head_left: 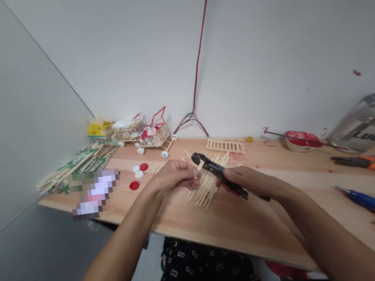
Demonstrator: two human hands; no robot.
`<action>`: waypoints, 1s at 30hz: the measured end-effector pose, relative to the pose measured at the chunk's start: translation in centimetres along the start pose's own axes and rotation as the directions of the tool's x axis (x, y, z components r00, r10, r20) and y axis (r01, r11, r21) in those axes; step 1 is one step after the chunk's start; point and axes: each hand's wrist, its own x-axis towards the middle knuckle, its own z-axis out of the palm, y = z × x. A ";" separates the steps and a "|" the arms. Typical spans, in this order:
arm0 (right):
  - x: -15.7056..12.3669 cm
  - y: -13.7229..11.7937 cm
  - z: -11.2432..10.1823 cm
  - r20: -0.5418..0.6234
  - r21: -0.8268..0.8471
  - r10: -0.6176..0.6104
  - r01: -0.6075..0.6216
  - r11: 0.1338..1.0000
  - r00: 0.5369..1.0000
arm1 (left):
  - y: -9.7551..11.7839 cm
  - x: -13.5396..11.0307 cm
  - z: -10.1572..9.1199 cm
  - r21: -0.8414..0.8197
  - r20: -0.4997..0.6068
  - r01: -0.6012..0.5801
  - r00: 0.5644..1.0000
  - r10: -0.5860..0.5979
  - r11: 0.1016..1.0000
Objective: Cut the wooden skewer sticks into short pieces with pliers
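Observation:
My left hand [178,175] pinches a short pale wooden stick [201,165] between thumb and fingertips. The stick's upper end reaches the jaws of black cutting pliers [219,173]. Around the handles of those pliers my right hand [239,177] is closed. Beneath both hands a loose pile of bamboo sticks [205,194] lies on the tabletop. Just behind the pliers, a small ladder-like frame [226,145] of glued sticks rests flat. Whether the jaws touch the stick is hard to make out.
Two miniature stick carts [154,136] with bottle-cap wheels stand at the back. Red and white caps [139,175] lie to the left, near packaged skewers [79,162]. On the right are a red paint cup [302,139], orange-handled pliers [368,161] and a blue glue gun [374,207].

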 end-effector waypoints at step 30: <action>0.1 -0.4 0.4 -0.077 -0.075 0.037 -0.042 0.996 0.996 | 0.5 0.1 -0.4 0.010 0.017 0.036 0.999 -0.036 0.999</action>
